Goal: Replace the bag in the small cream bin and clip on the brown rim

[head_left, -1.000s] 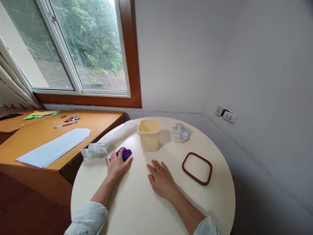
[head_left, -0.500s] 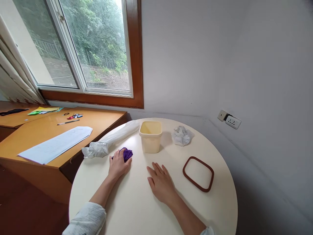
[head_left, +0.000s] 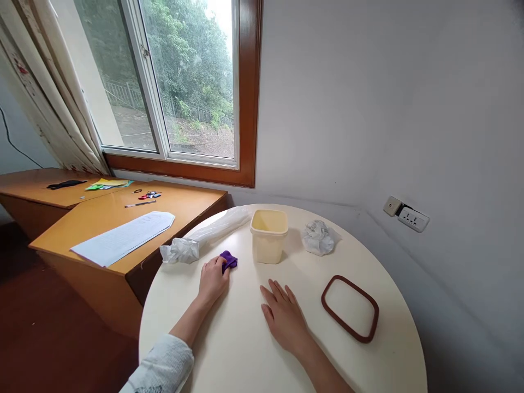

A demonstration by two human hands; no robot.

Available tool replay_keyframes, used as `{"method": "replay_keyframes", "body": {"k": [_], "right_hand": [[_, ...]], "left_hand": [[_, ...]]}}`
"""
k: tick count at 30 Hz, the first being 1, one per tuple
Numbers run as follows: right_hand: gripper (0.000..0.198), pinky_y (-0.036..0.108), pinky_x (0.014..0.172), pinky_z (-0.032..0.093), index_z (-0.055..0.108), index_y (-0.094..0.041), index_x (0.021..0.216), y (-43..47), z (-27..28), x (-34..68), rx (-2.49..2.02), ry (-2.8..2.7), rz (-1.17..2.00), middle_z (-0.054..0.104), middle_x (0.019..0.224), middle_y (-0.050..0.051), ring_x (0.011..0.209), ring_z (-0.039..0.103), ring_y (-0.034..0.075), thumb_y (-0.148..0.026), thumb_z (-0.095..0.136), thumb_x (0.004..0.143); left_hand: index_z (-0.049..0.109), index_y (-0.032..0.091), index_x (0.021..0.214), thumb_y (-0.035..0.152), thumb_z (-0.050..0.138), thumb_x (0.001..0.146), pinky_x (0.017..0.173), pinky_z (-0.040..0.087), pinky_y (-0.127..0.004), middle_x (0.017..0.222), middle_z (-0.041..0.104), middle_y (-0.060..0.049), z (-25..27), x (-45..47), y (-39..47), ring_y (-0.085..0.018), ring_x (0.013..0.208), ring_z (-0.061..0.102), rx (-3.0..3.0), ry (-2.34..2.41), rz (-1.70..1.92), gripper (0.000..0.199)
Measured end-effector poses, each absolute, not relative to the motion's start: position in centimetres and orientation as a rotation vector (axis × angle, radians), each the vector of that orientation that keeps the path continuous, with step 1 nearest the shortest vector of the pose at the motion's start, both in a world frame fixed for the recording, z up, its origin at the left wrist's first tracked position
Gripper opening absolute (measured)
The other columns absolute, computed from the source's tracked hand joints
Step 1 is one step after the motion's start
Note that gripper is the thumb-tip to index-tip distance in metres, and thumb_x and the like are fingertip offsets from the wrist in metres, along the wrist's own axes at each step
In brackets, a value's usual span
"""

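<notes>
Left hand (head_left: 215,279): palm down, fingers curled over the purple cloth (head_left: 230,261), thumb alongside; whether the fabric is gripped or merely pressed cannot be told. Purple cloth: crumpled, located inward from the table's left edge.

Right hand (head_left: 284,316): laid palm down, fingers slightly spread; nothing is held.

Handling, as judged: fabric best pinned low beneath fingertips and thumb, loose folds gathered in, light pressure applied, the free hand placed flat as a steady.

Cream tub (head_left: 268,250): upright, uncovered, toward the far edge; a gap is left between it and the cloth.
Brown ring (head_left: 375,316): lying flat, near the right edge.
Long plastic bag (head_left: 221,228): stretched along the far-left edge; leftward travel is limited by it.
Crumpled bag (head_left: 319,238): near the far-right edge.
Table (head_left: 233,349): round, cornerless; the widest room is offered toward the near edge.
</notes>
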State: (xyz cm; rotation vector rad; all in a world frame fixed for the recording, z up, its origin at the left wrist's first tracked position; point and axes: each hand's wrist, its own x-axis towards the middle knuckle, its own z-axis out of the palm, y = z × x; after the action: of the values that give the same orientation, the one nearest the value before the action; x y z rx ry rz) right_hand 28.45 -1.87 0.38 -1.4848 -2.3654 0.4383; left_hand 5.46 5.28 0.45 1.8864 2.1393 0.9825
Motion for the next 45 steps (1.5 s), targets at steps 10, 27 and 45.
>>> {"method": "replay_keyframes", "body": {"k": [10,27,45], "right_hand": [[0.043,0.039,0.111,0.013,0.041,-0.027,0.131,-2.1,1.0,28.1,-1.500,-2.350,0.416,0.034,0.142,0.000,0.133,0.023,0.015,-0.033,0.022,0.092],[0.041,0.040,0.111,0.014,0.045,-0.026,0.128,-2.3,1.1,27.8,-1.479,-2.302,0.449,0.036,0.141,0.001,0.132,0.026,0.016,-0.031,0.027,0.091],[0.052,0.029,0.089,0.042,0.039,-0.024,0.129,8.4,6.2,26.8,-1.020,-1.028,0.967,0.048,0.130,0.006,0.118,0.044,0.018,-0.047,0.039,0.083]], "left_hand": [[0.056,0.016,0.073,0.043,0.046,0.072,0.059,0.044,-0.032,0.065,0.062,-0.006,2.7,3.9,7.3,-0.021,0.061,0.058,1.450,1.861,1.467,0.030],[0.065,0.022,0.081,0.031,0.073,0.058,0.108,0.009,-0.044,0.106,0.063,-0.003,15.2,10.4,12.1,-0.024,0.106,0.053,1.848,1.148,1.398,0.025],[0.035,0.026,0.133,0.058,0.043,0.080,0.101,0.027,-0.046,0.138,0.037,-0.011,7.7,10.5,10.2,-0.026,0.127,0.034,1.289,0.981,1.201,0.062]]}}
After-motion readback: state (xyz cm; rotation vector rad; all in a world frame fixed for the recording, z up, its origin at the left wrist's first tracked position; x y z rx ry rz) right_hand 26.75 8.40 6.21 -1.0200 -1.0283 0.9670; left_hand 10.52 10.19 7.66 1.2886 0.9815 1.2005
